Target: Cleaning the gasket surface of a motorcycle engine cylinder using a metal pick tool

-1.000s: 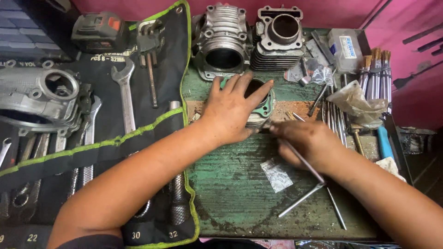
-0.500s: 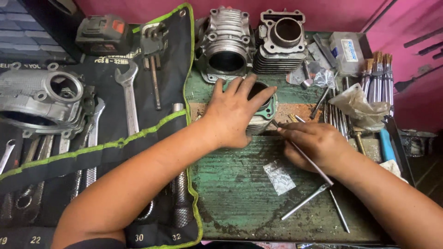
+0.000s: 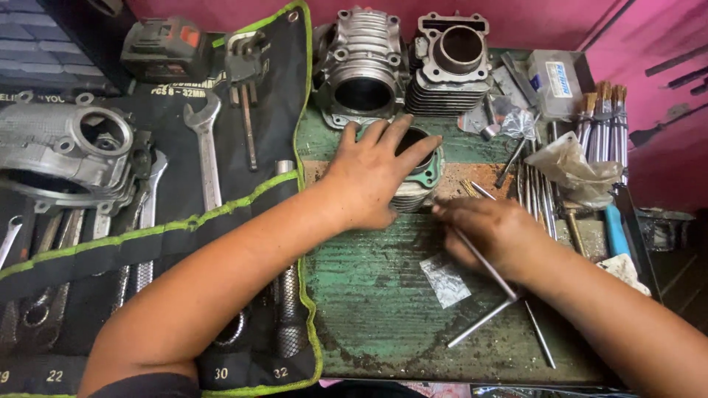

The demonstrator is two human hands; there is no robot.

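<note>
Under the left hand [image 3: 372, 177], on the worn green bench top [image 3: 376, 302], a finned cylinder with a green gasket [image 3: 426, 177] is sitting, and most of it is being hidden by the spread palm and fingers pressing flat on its top; only its right edge, part of the bore and a few fins are showing. Just to its right, the right hand [image 3: 490, 232] is resting on the bench with its fingers curled around a thin metal rod [image 3: 483, 262], the rod's upper end lying hidden inside the grip, so where it meets the cylinder cannot be told. Two more rods [image 3: 483, 320] are lying crossed below that hand, beside a small clear plastic bag [image 3: 446, 280] whose contents are too small to make out. Behind the covered cylinder, two bare engine cylinders are standing, a silver one [image 3: 361, 70] and a darker finned one [image 3: 450, 66]. At the right, a crumpled plastic bag [image 3: 575, 173] is covering part of a row of brushes [image 3: 605, 110] and long rods. On the left, a black tool roll with green edging [image 3: 243, 199] is holding spanners [image 3: 206, 151] in its pockets, their lower ends being hidden by the flap and by the left forearm. An engine casing [image 3: 63, 151] is lying on the roll, cut off at the frame's left edge, with a cordless tool's battery [image 3: 166, 48] above it.
</note>
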